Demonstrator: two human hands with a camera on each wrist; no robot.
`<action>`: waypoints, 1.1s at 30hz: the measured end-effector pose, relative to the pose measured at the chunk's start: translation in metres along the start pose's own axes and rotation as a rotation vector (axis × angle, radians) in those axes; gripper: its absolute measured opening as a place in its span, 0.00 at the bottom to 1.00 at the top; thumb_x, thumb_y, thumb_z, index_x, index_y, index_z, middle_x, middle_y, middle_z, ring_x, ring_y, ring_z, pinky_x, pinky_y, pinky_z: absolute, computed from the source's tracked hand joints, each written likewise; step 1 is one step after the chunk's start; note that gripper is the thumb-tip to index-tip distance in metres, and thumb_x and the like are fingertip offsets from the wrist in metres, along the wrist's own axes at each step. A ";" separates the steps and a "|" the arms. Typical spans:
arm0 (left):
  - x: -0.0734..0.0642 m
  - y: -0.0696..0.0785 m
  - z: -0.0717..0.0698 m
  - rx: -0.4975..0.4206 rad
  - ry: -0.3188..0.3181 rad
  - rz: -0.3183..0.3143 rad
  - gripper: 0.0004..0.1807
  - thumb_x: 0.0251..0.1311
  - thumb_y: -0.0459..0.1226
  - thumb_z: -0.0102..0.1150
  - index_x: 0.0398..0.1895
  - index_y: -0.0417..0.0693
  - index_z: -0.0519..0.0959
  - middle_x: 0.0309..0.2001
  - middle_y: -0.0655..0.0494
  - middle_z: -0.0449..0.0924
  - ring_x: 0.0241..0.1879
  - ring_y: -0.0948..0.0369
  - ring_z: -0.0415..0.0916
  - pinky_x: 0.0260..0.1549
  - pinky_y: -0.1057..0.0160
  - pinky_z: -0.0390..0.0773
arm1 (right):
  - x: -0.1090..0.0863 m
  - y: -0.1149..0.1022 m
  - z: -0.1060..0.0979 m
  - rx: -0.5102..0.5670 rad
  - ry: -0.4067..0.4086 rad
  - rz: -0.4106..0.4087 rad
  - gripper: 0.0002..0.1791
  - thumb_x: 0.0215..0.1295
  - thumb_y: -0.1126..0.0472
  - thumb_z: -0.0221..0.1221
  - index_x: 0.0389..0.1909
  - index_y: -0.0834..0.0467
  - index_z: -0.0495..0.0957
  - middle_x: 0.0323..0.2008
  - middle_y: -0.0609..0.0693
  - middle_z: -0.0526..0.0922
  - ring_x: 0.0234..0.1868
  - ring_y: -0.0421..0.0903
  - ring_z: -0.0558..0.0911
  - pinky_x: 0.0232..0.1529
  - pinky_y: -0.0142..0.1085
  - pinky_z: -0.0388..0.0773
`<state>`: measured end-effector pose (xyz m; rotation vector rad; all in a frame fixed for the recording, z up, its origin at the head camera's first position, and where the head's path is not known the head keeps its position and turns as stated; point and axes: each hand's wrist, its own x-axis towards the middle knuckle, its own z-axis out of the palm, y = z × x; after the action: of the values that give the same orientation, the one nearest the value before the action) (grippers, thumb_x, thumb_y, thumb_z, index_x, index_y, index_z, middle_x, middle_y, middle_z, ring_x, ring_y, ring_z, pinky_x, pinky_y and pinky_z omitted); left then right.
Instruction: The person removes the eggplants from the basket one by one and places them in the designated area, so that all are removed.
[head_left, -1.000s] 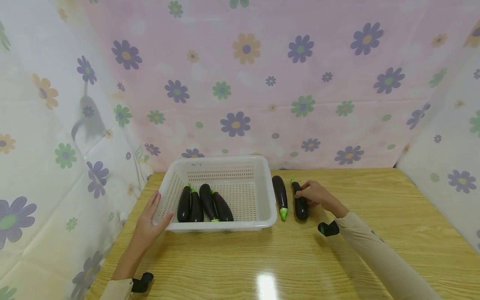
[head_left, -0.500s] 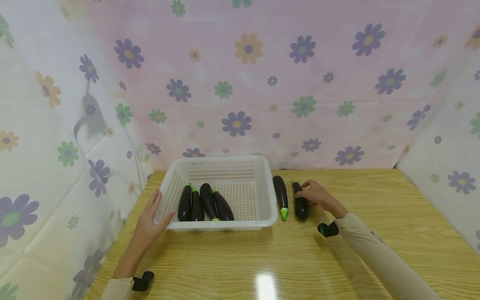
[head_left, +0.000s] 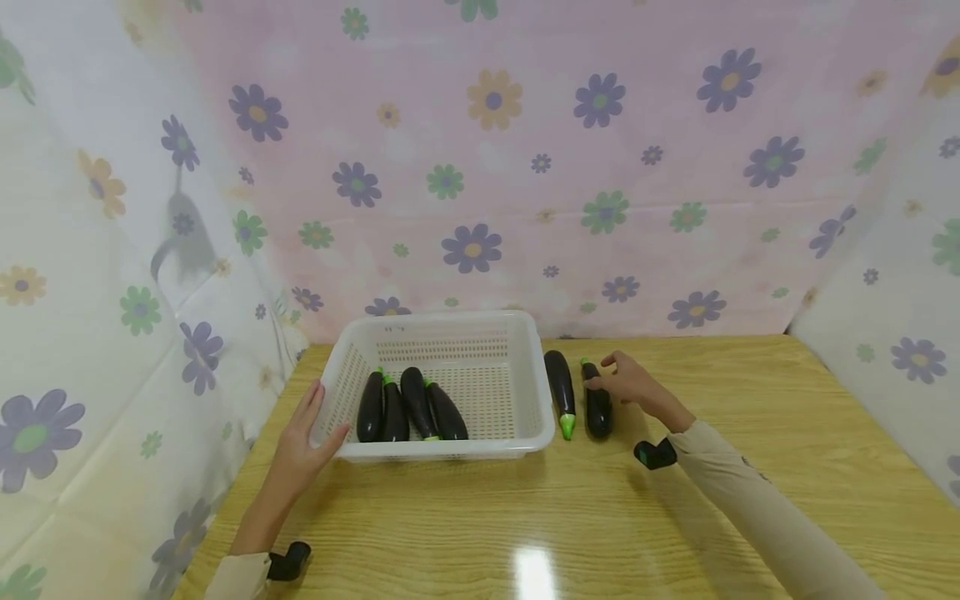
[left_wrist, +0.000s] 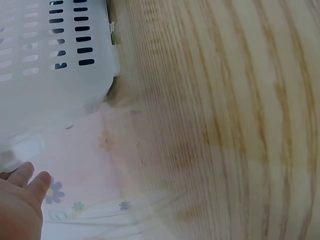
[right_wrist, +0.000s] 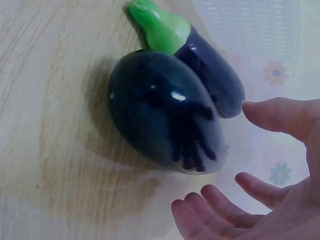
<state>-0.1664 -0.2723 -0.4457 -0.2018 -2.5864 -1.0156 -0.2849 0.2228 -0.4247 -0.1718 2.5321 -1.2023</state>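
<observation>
A white plastic basket (head_left: 450,452) stands on the table, with several dark eggplants (head_left: 414,404) lying side by side in its left half. At its front left corner my left hand (head_left: 297,446) rests on the rim, fingers along the left side and thumb by the front edge. Right of the basket lie two more eggplants. The nearer-to-basket eggplant (head_left: 562,385) has its green stem toward me; the outer eggplant (head_left: 598,412) points its stem away. Over the outer one hovers my right hand (head_left: 636,388), its thumb and fingers spread apart around it in the right wrist view.
The wooden table (head_left: 450,525) reaches a flowered curtain (head_left: 510,192) behind the basket, with more flowered cloth at both sides. Black wrist devices (head_left: 656,455) sit at both sleeves. The basket's slotted wall (left_wrist: 45,85) fills the left wrist view's upper left.
My right hand has let go of the outer eggplant: its fingers have spread and lifted slightly, while the eggplant lies on the table. My left hand stays at the basket's corner.
</observation>
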 end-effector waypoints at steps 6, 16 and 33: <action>-0.001 -0.003 -0.001 -0.003 -0.003 -0.001 0.42 0.53 0.47 0.56 0.67 0.45 0.48 0.68 0.55 0.42 0.64 0.48 0.45 0.53 0.41 0.55 | -0.001 -0.009 -0.003 0.009 0.013 -0.046 0.37 0.57 0.48 0.55 0.58 0.67 0.53 0.55 0.67 0.60 0.49 0.59 0.68 0.40 0.50 0.70; -0.004 -0.001 -0.002 -0.012 -0.005 -0.024 0.42 0.53 0.48 0.56 0.67 0.48 0.48 0.68 0.59 0.41 0.63 0.47 0.47 0.52 0.42 0.59 | -0.004 -0.034 -0.001 0.011 0.033 -0.144 0.31 0.57 0.50 0.56 0.55 0.64 0.57 0.48 0.64 0.66 0.45 0.58 0.70 0.42 0.50 0.70; 0.002 0.000 0.000 0.018 0.019 0.009 0.43 0.51 0.47 0.58 0.67 0.44 0.50 0.68 0.55 0.44 0.63 0.47 0.48 0.51 0.41 0.59 | -0.006 -0.090 0.010 0.027 0.031 -0.221 0.28 0.56 0.50 0.57 0.53 0.59 0.61 0.51 0.62 0.66 0.48 0.56 0.70 0.42 0.46 0.72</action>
<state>-0.1676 -0.2724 -0.4446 -0.1984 -2.5740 -0.9860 -0.2789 0.1597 -0.3596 -0.4405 2.5750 -1.3277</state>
